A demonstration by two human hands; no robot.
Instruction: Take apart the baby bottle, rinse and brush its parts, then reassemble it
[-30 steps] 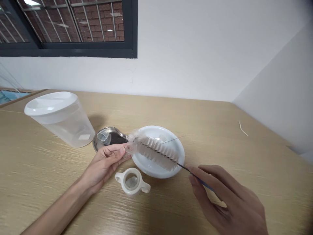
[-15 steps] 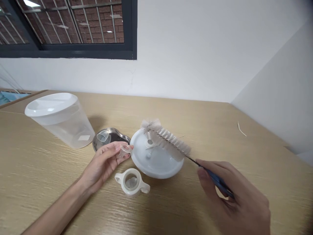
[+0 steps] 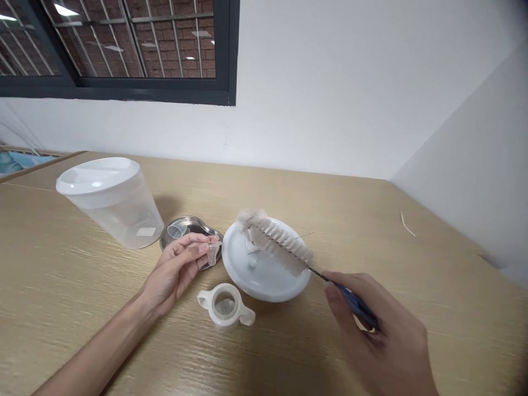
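My left hand [image 3: 175, 272] pinches a small clear silicone nipple [image 3: 212, 253] between thumb and fingertips, just left of a white round lid [image 3: 264, 275] lying on the wooden table [image 3: 82, 308]. My right hand [image 3: 379, 335] grips the blue handle of a bottle brush [image 3: 276, 239]; its white bristles hover over the lid, with the fluffy tip pointing left toward the nipple but apart from it. A white two-handled collar ring [image 3: 225, 308] lies on the table below my left hand's fingertips.
A clear plastic jug [image 3: 113, 201] with a white lid stands at the left. A small steel dish [image 3: 187, 231] holding a clear cup sits behind my left hand. White walls close the far and right sides; a thin white strip [image 3: 407, 224] lies far right.
The brush was drawn out of the nipple and lifted to the right; it now hovers over the lid. My left hand has turned the nipple so it points downward.
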